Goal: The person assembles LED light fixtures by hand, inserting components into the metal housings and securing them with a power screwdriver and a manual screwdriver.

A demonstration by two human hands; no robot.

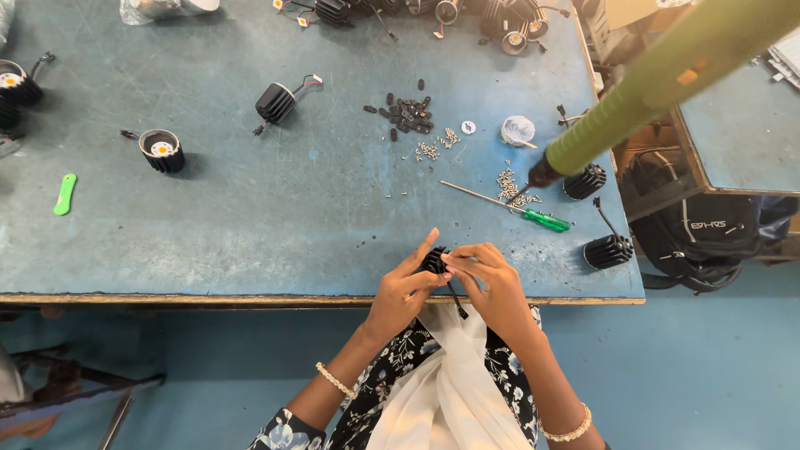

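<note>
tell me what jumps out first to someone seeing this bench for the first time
At the near table edge, the left hand and right hand together hold a small black finned part with a wire hanging down. A big green powered screwdriver slants in from the upper right, its tip over a heap of screws, beside a green-handled screwdriver.

Black floral sleeves (287, 433), white scarf (450, 392) (draped centrally), beaded bracelets (335, 380) on both wrists.

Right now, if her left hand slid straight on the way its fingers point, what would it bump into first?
The left hand points up and right across the table. Past the black finned part it holds, the green-handled screwdriver probably comes first, though depth is unclear.
</note>
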